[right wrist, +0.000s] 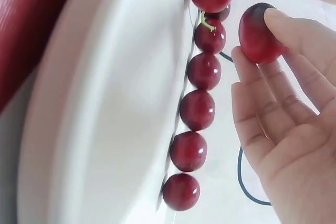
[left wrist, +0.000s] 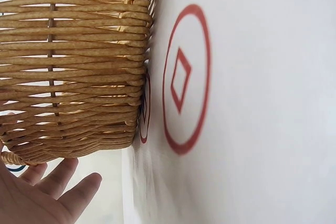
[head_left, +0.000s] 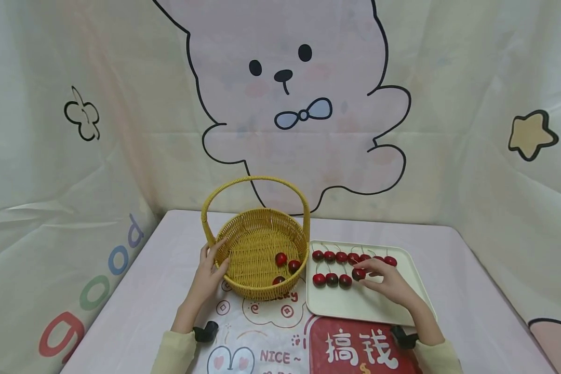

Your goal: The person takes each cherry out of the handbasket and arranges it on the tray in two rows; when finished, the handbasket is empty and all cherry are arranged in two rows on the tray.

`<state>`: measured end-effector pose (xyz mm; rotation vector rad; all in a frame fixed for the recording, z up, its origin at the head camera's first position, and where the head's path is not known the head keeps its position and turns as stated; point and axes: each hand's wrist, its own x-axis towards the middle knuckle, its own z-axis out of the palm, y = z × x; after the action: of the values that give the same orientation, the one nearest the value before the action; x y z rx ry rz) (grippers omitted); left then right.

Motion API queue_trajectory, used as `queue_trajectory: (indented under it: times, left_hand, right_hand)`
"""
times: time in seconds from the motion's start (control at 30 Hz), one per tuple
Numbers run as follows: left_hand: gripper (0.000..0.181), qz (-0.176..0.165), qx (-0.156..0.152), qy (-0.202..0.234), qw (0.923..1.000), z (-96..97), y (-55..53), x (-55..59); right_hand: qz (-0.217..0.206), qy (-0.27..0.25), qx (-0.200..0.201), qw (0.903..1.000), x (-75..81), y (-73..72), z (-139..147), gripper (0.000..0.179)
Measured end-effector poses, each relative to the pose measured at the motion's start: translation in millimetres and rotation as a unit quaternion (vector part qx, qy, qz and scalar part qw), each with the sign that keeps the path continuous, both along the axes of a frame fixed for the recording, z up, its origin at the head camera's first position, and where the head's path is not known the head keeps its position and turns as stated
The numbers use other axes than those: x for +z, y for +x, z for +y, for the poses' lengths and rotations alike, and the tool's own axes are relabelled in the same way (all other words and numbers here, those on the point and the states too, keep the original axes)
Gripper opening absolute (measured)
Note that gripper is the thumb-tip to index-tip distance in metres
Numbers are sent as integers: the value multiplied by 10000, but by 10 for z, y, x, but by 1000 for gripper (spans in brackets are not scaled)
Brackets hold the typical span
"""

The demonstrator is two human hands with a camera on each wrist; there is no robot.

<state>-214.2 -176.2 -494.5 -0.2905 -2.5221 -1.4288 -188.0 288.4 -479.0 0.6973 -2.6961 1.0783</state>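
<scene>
A yellow wicker basket (head_left: 262, 291) with a tall handle stands left of centre, with several dark red cherries (head_left: 280, 258) inside. My left hand (head_left: 208, 278) rests against its left side, thumb and a finger at the rim. Its other fingers stretch out straight beside the woven wall in the left wrist view. Over a cream tray (head_left: 374, 304), my right hand (head_left: 388, 283) pinches one cherry (right wrist: 260, 34) between thumb and fingertips. A back row of cherries (head_left: 341, 257) and a shorter front row (head_left: 332, 280) lie on the tray, left of and behind that hand.
The table (head_left: 154, 270) has a pale cover with printed drawings and a red patch (head_left: 355, 348) in front of the tray. The basket's handle (head_left: 257, 178) arches high, and its right side comes right up to the tray's left edge. Printed curtains surround the table.
</scene>
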Motion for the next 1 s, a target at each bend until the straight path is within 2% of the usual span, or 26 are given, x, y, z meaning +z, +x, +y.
queue_trajectory:
  times: [0.2,0.47,1.0]
  left_hand:
    - [52,20,-33,33,10000,-9,3,-13]
    - [51,-40,-27,17,10000,-16,4,-11]
    - [52,-88,-36,-3,10000,-14,-5,-8]
  right_hand:
    - [-72,116,86,9999,-12,-9,42,31]
    - [-540,127,-37,9985,-33,1,44,32]
    - [-697,75,79,9975,-118,-9,57,31]
